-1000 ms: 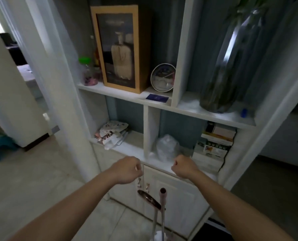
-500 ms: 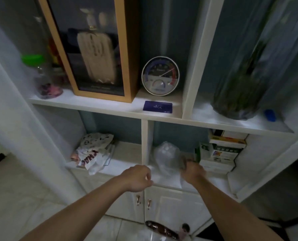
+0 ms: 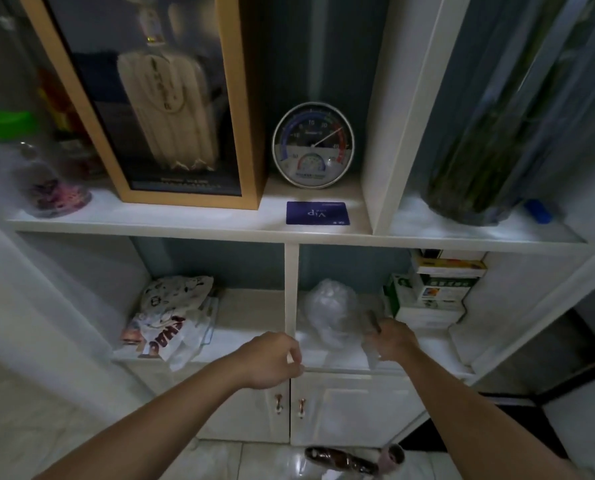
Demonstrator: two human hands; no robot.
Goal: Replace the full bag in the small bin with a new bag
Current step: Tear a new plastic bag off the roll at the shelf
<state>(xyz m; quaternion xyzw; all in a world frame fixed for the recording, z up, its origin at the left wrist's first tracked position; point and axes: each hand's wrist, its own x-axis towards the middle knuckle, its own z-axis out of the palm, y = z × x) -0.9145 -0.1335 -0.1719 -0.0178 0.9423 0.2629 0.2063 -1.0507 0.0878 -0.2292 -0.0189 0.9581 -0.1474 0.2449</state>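
Observation:
A crumpled bundle of clear plastic bags (image 3: 330,306) lies in the lower right compartment of a white shelf unit (image 3: 324,239). My right hand (image 3: 393,339) reaches into that compartment just right of the bundle. Its fingers are closed on a thin piece of clear plastic bag (image 3: 372,355) that hangs below the fist. My left hand (image 3: 272,360) hovers at the shelf's front edge by the centre divider, fingers curled with nothing in them. The small bin is not in view.
Stacked boxes (image 3: 434,292) fill the compartment's right side. Printed cloth bags (image 3: 171,317) lie in the left compartment. Above stand a round thermometer (image 3: 312,144), a blue card (image 3: 318,213), a framed bottle box (image 3: 157,98) and a dark vase (image 3: 490,133). Two tool handles (image 3: 351,460) stick up below the cabinet doors (image 3: 344,407).
My view has closed in on the shelves. My right hand went from the shelf edge into the lower right compartment and closed on clear plastic. The left hand stayed near the divider.

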